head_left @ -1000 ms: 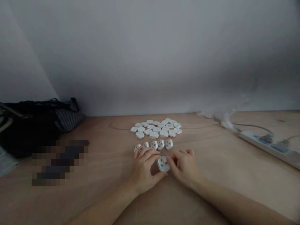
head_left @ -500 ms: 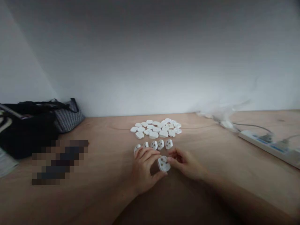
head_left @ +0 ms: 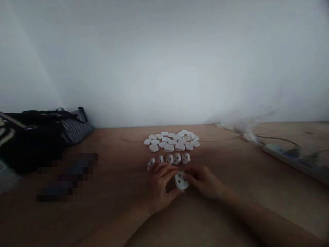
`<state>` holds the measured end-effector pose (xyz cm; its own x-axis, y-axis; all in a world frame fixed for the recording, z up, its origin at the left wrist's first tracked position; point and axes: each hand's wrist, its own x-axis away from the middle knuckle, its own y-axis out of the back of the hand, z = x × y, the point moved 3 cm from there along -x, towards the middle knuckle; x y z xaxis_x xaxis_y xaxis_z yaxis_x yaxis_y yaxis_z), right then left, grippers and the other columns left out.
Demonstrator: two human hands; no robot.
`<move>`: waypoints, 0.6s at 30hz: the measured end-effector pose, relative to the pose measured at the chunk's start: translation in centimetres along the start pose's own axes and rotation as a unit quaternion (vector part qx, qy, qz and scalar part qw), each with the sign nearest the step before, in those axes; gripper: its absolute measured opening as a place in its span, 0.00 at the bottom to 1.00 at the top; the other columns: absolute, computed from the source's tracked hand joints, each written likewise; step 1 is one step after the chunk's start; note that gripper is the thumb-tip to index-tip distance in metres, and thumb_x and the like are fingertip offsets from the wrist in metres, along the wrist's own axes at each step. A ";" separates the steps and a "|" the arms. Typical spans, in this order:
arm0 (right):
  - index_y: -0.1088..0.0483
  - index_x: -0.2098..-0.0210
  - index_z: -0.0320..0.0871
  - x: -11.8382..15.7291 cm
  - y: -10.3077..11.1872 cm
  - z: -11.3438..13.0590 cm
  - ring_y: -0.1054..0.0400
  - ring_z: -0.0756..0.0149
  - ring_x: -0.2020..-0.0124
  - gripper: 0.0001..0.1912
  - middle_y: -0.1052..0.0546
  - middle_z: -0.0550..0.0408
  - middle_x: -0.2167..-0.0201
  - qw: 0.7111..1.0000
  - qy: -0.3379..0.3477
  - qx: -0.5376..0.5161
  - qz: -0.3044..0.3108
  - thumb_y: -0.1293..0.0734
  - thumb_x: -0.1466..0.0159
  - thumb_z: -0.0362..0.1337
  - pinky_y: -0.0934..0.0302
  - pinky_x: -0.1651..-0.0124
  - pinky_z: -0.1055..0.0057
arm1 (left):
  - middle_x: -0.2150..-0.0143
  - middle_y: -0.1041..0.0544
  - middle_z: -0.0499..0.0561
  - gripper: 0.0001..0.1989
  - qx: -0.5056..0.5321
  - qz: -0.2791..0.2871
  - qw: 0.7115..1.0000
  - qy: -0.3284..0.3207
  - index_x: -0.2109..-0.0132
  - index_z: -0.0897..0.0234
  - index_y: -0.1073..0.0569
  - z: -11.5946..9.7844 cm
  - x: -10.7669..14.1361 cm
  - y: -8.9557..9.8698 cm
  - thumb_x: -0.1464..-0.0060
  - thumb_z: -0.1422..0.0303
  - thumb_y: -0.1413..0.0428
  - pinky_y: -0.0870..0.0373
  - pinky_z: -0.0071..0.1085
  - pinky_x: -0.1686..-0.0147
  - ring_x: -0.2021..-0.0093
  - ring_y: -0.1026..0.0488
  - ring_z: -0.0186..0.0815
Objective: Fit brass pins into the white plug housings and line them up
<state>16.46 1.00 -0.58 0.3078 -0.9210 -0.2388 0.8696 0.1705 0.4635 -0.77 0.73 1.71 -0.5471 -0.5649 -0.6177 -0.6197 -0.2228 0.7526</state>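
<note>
while right hand [head_left: 204, 181] grips white plastic plug cap [head_left: 181, 180] from its right side, low centre of frame, left hand [head_left: 159, 185] sits curled just beside it, contact unclear; cap's long axis tilts upper left to lower right, right hand nearer; row of five caps [head_left: 169, 158] just beyond.

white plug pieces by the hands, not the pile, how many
6. On the wooden table, a row of five: first piece, second, third, fourth, fifth. The sixth sits against the right hand, beside the left hand. Others may hide under the hands.
</note>
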 end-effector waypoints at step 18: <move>0.32 0.59 0.42 0.0 0.9 0.7 0.30 0.61 0.60 0.22 0.25 0.53 0.62 0.995 0.057 -0.080 0.006 0.26 0.51 0.42 0.37 0.56 0.64 | 0.60 0.24 0.54 0.24 0.110 -0.002 0.993 0.053 0.57 0.63 0.27 1.0 0.1 -0.4 0.57 0.52 0.38 0.33 0.40 0.55 0.57 0.30 0.44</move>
<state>16.95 0.90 0.38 0.3531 -0.8742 -0.3332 0.9129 0.2440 0.3272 -1.19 1.56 1.13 -0.4890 -0.6471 -0.5849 -0.7364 -0.0532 0.6745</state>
